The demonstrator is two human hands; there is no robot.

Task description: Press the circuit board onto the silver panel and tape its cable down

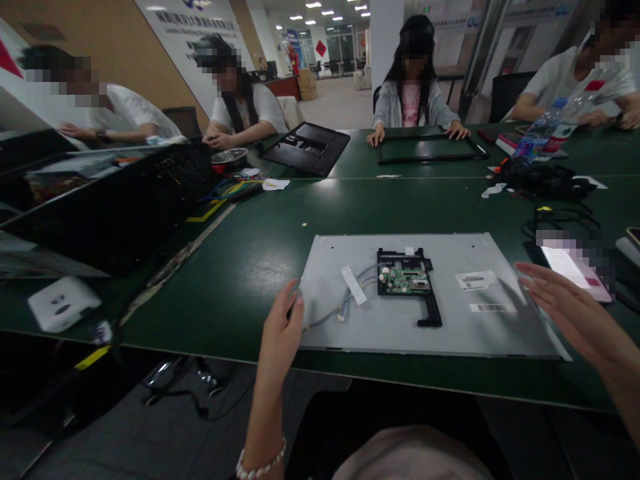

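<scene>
Open-plan office, ceiling lights lit far back at 12 o'clock. Clock centred on the display panel. Green table spans the view, a seam across it; four people seated along its far side, 10 to 1 o'clock. Open black computer case at 9 to 10. Display panel: near table edge, before the wearer, lying flat, grey metal back upward. Black plastic cover at 11; thin black bezel at 12, a co-worker's hands on it. Plastic bottles at 1; lit phone at 3. Right hand: open, fingers extended by the panel's 3 o'clock edge. Left hand: at the 9 o'clock edge, thumb near fingers; cannot tell whether it grips. Green circuit board in a black bracket near panel centre; grey cable runs toward 8. Barcode label at 3.
</scene>
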